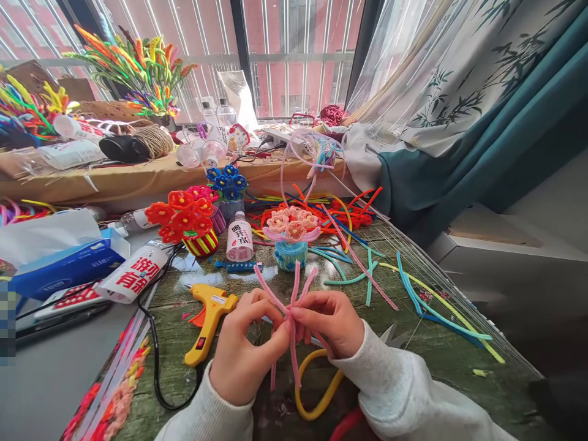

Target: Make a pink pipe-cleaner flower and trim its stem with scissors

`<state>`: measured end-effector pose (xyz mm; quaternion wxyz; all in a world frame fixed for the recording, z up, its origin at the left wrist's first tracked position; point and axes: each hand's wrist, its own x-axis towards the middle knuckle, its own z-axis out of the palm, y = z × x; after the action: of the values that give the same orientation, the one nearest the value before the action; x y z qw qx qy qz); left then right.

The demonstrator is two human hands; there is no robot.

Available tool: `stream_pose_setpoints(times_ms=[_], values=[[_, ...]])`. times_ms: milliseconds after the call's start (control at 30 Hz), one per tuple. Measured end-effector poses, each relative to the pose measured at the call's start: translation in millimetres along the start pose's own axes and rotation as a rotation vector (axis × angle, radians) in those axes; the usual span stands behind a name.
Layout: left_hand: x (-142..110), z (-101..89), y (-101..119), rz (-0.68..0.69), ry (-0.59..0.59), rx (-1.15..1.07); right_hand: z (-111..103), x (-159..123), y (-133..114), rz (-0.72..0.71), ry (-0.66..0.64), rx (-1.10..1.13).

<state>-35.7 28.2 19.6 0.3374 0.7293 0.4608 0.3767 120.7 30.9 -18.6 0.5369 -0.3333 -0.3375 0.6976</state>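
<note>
Several pink pipe cleaners [297,278] are gathered at their middle, their ends fanning out above and below. My left hand [250,346] pinches the bundle from the left with thumb and forefinger. From the right, my right hand [331,321] pinches the same crossing point, so the fingertips of both hands nearly meet and partly hide it. Below my hands lie a yellow loop [307,411] and a red curved piece [348,422] that look like scissor handles, with a grey blade [388,334] showing beside my right wrist. Just beyond stands a pink pipe-cleaner flower pot [291,254] in light blue.
A yellow glue gun [206,321] with a black cord lies left of my hands. Red flowers [186,220], blue flowers [228,182] and a water bottle [239,237] stand behind. Loose green and blue pipe cleaners [408,285] lie right; a tissue pack [68,269] sits left.
</note>
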Motion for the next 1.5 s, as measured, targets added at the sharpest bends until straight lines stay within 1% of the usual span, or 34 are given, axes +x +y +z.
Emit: stream_pose_setpoints(times_ms=[100, 167, 400, 567, 700, 767, 967, 1100, 1233, 1367, 1500], values=[[1, -1.4, -1, 0.01, -0.027, 0.022, -2, 2, -2, 0.03, -0.055, 0.004], [2, -1.5, -2, 0.018, -0.046, 0.043, -2, 2, -3, 0.047, -0.069, 0.007], [0, -1.1, -2, 0.038, -0.037, 0.139, 0, 1, 5, 0.027, -0.001, -0.01], [1, -0.6, -1, 0.053, -0.018, 0.159, -2, 2, -2, 0.031, -0.002, -0.037], [0, -0.2, -1, -0.006, -0.024, 0.102, -4, 4, -8, 0.036, -0.01, -0.018], [0, -1.1, -2, -0.04, -0.034, 0.062, -4, 3, -8, 0.05, 0.006, 0.006], [3, -4.1, -6, -0.112, -0.076, 0.021, -2, 0, -4, 0.137, 0.06, 0.028], [6, -1.9, -4, -0.151, -0.06, -0.016, -1, 0, -2, 0.09, 0.039, -0.013], [6, -0.1, -1, -0.161, -0.058, -0.024, -3, 0, -3, 0.029, 0.012, -0.08], [6, 0.5, -2, -0.126, -0.029, -0.035, -5, 0, -4, 0.043, -0.015, -0.122], [5, 0.3, -3, -0.09, -0.009, -0.034, -3, 0, -4, 0.046, 0.021, -0.099]])
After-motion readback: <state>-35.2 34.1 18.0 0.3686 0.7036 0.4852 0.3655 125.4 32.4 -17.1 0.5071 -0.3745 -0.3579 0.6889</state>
